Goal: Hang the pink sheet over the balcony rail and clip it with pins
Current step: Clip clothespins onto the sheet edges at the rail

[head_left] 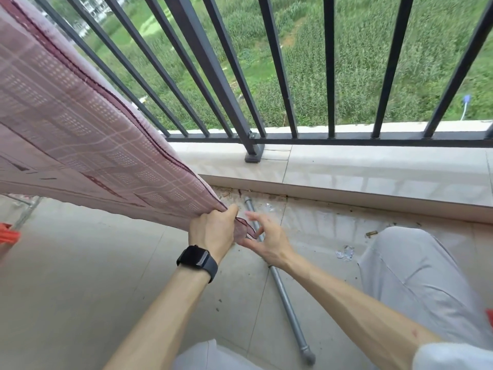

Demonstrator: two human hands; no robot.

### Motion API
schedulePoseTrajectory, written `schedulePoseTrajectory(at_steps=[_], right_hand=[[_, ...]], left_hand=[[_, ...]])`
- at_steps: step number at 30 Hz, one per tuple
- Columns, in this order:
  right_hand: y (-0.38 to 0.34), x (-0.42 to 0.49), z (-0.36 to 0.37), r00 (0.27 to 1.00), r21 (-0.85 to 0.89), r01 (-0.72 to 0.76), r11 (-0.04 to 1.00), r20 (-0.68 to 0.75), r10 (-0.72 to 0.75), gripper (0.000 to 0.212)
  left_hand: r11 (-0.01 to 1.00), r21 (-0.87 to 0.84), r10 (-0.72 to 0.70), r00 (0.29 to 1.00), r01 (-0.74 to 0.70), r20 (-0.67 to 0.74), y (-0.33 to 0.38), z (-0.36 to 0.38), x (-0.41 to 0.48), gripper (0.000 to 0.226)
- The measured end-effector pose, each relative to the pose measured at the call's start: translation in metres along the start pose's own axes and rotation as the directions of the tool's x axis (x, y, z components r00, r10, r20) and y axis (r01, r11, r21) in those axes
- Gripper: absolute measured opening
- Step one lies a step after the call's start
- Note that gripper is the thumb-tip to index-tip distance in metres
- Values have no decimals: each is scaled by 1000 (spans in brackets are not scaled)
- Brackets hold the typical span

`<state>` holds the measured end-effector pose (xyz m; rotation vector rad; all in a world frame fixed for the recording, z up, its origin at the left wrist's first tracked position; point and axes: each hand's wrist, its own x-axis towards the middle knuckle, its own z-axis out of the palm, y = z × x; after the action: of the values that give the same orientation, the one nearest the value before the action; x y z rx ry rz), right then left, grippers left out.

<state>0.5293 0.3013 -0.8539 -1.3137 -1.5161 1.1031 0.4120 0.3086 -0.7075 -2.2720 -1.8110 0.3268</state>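
From the head view, the left hand (213,228) is closed in a fist around the bunched lower corner of the pink checked cotton sheet (80,124), which stretches taut up and away to the left of that hand, its dark red hem running along the upper edge toward the top of the frame. The right hand (262,240) is open with fingers spread, just beside the left and touching or nearly touching the small tail of cloth that pokes out of the fist; it grips nothing. Beyond both hands stand the dark metal bars of the balcony railing (202,62); its top rail is out of view, so whether the sheet already lies over it cannot be told. Under the right forearm a grey metal pipe (288,303) lies on the tiled balcony floor (80,276). No pins are clearly visible.

The likely trouble: the sheet looks to be under tension on one fist alone, so a slack grip during a hand-over could let the corner drop onto the gritty floor. Stepping on the pipe could also upset footing.
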Motion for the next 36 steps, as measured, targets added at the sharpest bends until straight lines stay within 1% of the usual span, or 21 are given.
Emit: schedulePoseTrajectory(at_steps=[2, 3, 4, 5, 7, 10, 12, 14, 15, 17, 20, 23, 25, 27, 28, 30, 31, 32, 34, 35, 36], right_hand=[[-7, 4, 6, 998, -38, 36, 999, -44, -37, 18], [-9, 4, 8, 998, -51, 30, 998, -62, -33, 10], [-9, 4, 9, 997, -56, 26, 998, -68, -29, 8], [-10, 2, 9, 997, -53, 31, 998, -69, -34, 7], [-14, -6, 4, 995, -1, 19, 1000, -93, -19, 6], [-18, -26, -10, 972, 253, -102, 962, -178, 151, 10], [-21, -42, -20, 968, 440, -165, 882, -100, 231, 15], [-26, -54, -28, 954, 587, -276, 761, 72, 290, 35], [-29, -58, -29, 934, 622, -347, 702, 163, 317, 45], [-35, -61, -28, 902, 644, -429, 634, 260, 346, 50], [-41, -58, -24, 894, 664, -440, 605, 258, 366, 41], [-46, -51, -18, 907, 649, -413, 639, 225, 357, 33], [-48, -50, -13, 914, 629, -394, 670, 194, 356, 30], [-48, -50, -11, 914, 638, -380, 669, 149, 377, 27], [-47, -50, -11, 910, 668, -372, 645, 125, 395, 25], [-42, -49, -13, 886, 751, -364, 551, 95, 454, 16], [-40, -48, -15, 867, 787, -365, 498, 93, 489, 13], [-36, -47, -18, 850, 815, -362, 453, 88, 520, 14], [-29, -47, -24, 822, 834, -357, 422, 66, 565, 18], [-26, -47, -27, 815, 823, -363, 437, 54, 577, 19], [-24, -47, -30, 818, 813, -368, 451, 52, 573, 20]], left_hand=[[1000, -26, -10, 1000, 10, 2, 1, 0, 0, 8], [999, -42, -17, 1000, 17, 8, 2, 1, -1, 7], [997, -68, -28, 999, 30, 18, 3, 2, -1, 6], [991, -118, -54, 998, 57, 24, 4, 4, -1, 4], [944, -294, -148, 988, 151, 30, 6, 9, -2, 4], [817, -512, -270, 961, 265, 67, 8, 19, -4, 6], [737, -608, -307, 948, 295, 89, 12, 26, -4, 5], [664, -680, -355, 932, 311, 79, 17, 31, -3, 4], [637, -702, -383, 921, 318, 70, 20, 32, -2, 3], [598, -731, -427, 903, 328, 56, 25, 33, -2, 3], [586, -737, -446, 894, 337, 55, 27, 32, -6, 9], [587, -742, -421, 905, 324, 62, 22, 29, -7, 14], [598, -737, -400, 914, 316, 67, 19, 25, -8, 12], [645, -692, -380, 922, 325, 79, 17, 23, -10, 5], [697, -634, -373, 925, 334, 77, 15, 20, -11, 4], [878, -389, -294, 956, 280, 24, 11, 13, -11, 7], [951, -231, -210, 978, 204, 1, 9, 8, -10, 6], [990, -79, -115, 993, 115, -1, 9, 2, -9, 6], [981, 190, 30, 999, -37, 41, 12, -7, -11, 11], [945, 308, 87, 993, -108, 81, 15, -14, -14, 12], [903, 394, 150, 985, -172, 86, 18, -19, -15, 11]])
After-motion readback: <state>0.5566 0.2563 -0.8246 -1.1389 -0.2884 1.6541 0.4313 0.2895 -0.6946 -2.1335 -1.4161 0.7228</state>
